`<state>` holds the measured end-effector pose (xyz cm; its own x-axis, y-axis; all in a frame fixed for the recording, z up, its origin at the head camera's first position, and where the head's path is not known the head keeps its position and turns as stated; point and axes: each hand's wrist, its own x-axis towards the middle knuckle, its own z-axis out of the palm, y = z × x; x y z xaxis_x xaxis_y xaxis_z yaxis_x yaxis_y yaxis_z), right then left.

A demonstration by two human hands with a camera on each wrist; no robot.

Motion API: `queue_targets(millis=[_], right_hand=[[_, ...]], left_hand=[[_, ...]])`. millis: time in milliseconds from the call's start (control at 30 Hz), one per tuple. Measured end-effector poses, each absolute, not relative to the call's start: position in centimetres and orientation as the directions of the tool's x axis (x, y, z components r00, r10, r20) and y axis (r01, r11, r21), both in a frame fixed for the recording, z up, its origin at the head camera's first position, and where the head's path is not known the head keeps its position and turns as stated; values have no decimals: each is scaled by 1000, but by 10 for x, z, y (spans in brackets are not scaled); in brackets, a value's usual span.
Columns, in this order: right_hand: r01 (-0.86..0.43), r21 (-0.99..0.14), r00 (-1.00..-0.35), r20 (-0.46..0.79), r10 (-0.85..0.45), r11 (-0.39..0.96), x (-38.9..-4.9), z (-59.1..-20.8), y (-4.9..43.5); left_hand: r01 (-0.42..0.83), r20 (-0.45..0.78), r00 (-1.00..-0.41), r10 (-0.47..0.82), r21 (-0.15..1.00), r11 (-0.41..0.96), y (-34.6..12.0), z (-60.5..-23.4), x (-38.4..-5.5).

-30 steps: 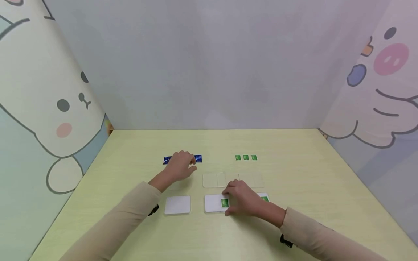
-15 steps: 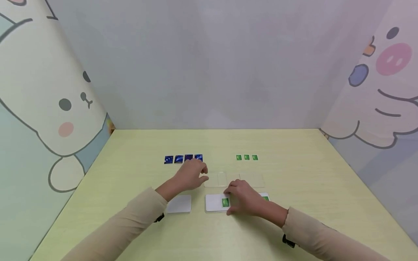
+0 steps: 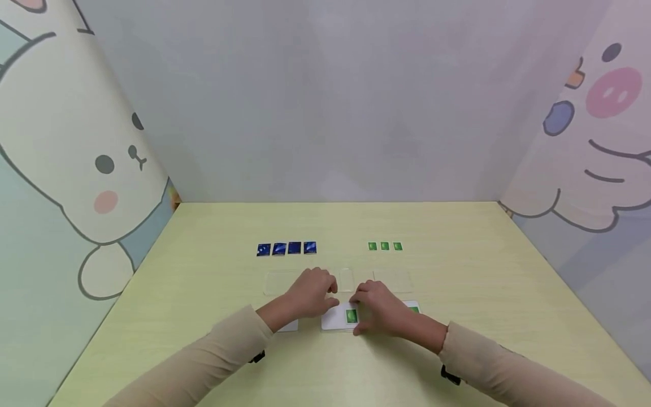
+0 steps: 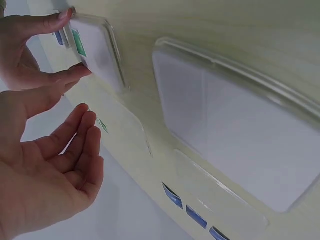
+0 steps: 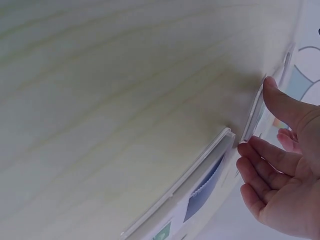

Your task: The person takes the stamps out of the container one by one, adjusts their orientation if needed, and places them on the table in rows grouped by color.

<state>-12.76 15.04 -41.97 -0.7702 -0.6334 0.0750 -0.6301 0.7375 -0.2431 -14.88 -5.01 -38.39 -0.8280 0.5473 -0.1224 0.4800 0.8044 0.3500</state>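
My right hand (image 3: 381, 310) grips the short sides of a shallow clear plastic case (image 5: 254, 116) with a white top, thumb on the near edge and fingers on the far one. A small green picture square (image 3: 351, 316) lies at that case's right end. My left hand (image 3: 311, 294) hovers over the case's left part, fingers loosely bent and thumb apart. Between its fingertips I see nothing in the left wrist view. Under the left forearm is a second white-topped case (image 4: 245, 125), partly covered in the head view.
A third case (image 5: 197, 195), bearing a blue and a green square, lies right of my right hand. Several blue picture squares (image 3: 294, 247) line up farther back, with three green ones (image 3: 385, 246) to their right. Clear lids (image 3: 393, 280) lie between these rows and the cases.
My left hand has come from the blue squares toward me and to the right, over the middle case, uncovering the blue row. The right hand has kept its grip on that case.
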Motion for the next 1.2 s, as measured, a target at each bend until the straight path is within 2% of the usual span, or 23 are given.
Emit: queue_targets(millis=[200, 500, 833, 1200], right_hand=[[-620, -251, -777, 65, -626, 743, -128, -420, 149], [-607, -266, -785, 54, -617, 749, -127, -419, 148], [-610, -249, -782, 37, -622, 752, -130, -417, 147], [-594, -269, -791, 27, -611, 758, -130, -417, 147]], left_hand=[[482, -138, -824, 549, 336, 809, -43, -389, -143], [548, -115, -804, 583, 236, 802, -39, -399, -136], [528, -86, -827, 556, 221, 820, -34, -407, -133], [460, -112, -858, 501, 264, 848, -29, -406, -129]])
